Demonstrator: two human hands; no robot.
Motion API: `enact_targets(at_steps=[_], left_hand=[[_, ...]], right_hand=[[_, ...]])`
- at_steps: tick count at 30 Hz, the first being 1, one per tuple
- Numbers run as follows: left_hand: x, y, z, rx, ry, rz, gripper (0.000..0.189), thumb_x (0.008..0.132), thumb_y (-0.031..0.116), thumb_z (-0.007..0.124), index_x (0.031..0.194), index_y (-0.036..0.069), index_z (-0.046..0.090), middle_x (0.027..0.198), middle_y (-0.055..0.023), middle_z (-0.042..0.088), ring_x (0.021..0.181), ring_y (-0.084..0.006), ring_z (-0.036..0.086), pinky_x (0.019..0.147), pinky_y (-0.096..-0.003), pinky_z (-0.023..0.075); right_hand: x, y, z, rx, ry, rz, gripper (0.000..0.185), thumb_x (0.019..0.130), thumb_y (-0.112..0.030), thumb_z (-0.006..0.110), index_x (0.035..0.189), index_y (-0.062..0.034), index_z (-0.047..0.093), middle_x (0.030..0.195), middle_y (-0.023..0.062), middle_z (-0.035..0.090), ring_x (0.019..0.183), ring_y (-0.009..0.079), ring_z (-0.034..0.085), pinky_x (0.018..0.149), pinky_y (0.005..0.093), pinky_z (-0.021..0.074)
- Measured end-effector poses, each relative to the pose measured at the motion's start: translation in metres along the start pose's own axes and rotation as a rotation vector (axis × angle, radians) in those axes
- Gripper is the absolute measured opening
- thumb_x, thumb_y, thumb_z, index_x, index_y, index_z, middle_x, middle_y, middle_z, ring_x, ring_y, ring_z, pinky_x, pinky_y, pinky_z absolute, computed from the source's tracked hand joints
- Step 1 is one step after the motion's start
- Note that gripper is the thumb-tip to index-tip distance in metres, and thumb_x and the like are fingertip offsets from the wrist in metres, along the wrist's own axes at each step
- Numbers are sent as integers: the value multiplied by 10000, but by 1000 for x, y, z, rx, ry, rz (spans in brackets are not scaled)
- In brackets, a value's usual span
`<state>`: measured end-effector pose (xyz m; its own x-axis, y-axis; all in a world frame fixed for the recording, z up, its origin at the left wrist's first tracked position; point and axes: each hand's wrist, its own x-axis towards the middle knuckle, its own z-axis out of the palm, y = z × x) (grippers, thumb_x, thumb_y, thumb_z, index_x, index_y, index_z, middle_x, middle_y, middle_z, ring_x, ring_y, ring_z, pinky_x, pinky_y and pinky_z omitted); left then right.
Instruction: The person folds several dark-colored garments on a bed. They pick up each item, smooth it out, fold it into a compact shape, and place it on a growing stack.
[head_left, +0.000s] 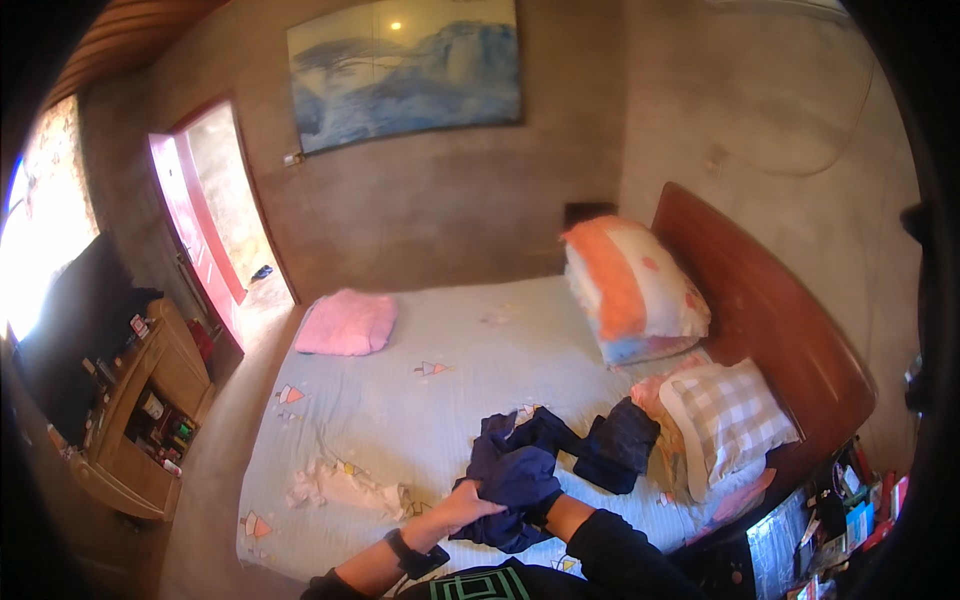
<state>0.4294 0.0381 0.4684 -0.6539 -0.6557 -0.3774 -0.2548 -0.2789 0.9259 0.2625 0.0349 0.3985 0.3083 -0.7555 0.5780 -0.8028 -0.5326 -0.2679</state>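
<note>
A bunched dark navy garment (517, 480) lies on the bed just before me. My left hand (472, 508), with a black watch on its wrist, grips the garment's near left side, thumb over the cloth. My right hand (546, 510) is mostly hidden in or under the fabric at the garment's right side, so its fingers do not show. Beside the garment, to the right, sits a folded dark piece of clothing (619, 444). A crumpled pale, thin cloth (349, 489) is spread to the left on the patterned bed sheet (450, 322).
A pink folded blanket (349, 322) rests at the bed's far left corner. Near the wooden headboard (765, 300) are a folded orange and white quilt (637, 289) and a checked pillow (731, 420). A cluttered bedside surface (832, 525) stands right, a wooden TV cabinet (135, 427) left.
</note>
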Motion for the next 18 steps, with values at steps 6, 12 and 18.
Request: enact_targets(at_steps=[6, 12, 18], left_hand=[[45, -19, -16, 501, 577, 527, 514, 628, 133, 793, 1061, -47, 582, 978, -157, 645, 901, -335, 615, 868, -354, 477], [30, -25, 16, -493, 57, 178, 308, 746, -55, 650, 1049, -54, 596, 958, -84, 643, 807, -147, 605, 761, -281, 493], [11, -18, 37, 232, 1, 273, 553, 673, 158, 778, 1146, -19, 552, 1036, -174, 622, 918, -293, 618, 838, -387, 487]], right_hand=[[8, 5, 27, 1265, 252, 304, 83, 816, -7, 539, 859, -22, 608, 854, 84, 596, 820, 193, 607, 710, 255, 497], [3, -1, 27, -54, -90, 140, 162, 772, -85, 604, 922, -36, 635, 968, 83, 627, 870, 197, 616, 708, 288, 498], [15, -5, 8, 272, -82, 233, 191, 768, -89, 605, 950, -41, 636, 994, 81, 628, 893, 197, 612, 725, 286, 493]])
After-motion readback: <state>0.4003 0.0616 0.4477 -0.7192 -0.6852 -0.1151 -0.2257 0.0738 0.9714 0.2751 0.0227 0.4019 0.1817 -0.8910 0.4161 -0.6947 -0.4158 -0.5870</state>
